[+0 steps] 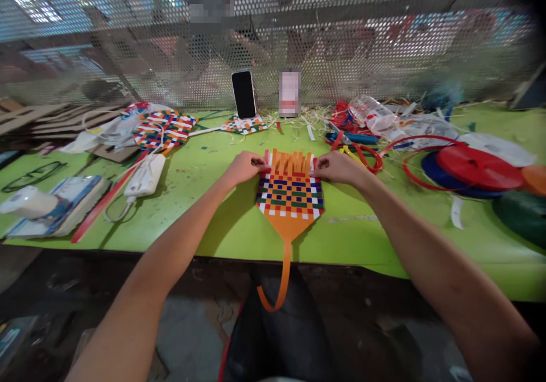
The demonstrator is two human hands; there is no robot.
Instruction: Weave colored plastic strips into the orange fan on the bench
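Note:
A fan-shaped weave of flat plastic strips (pixel 290 194) lies on the green table in front of me, checked in orange, white, red, blue and green. Loose orange strip ends (pixel 293 160) stand up along its far edge. Its plain orange base narrows to a long orange strip (pixel 286 262) that hangs over the table edge and curls. My left hand (pixel 246 167) is closed on the weave's upper left corner, fingertips pinching the edge. At the upper right corner my right hand (pixel 335 167) pinches the opposite edge in the same way.
Two phones, one dark (pixel 243 95), stand at the back against perforated metal. To the left are another checked weave (pixel 164 129), a power strip (pixel 145 176) and glasses (pixel 34 176). Strip rolls, including a red one (pixel 478 167), and scissors (pixel 369 157) lie right.

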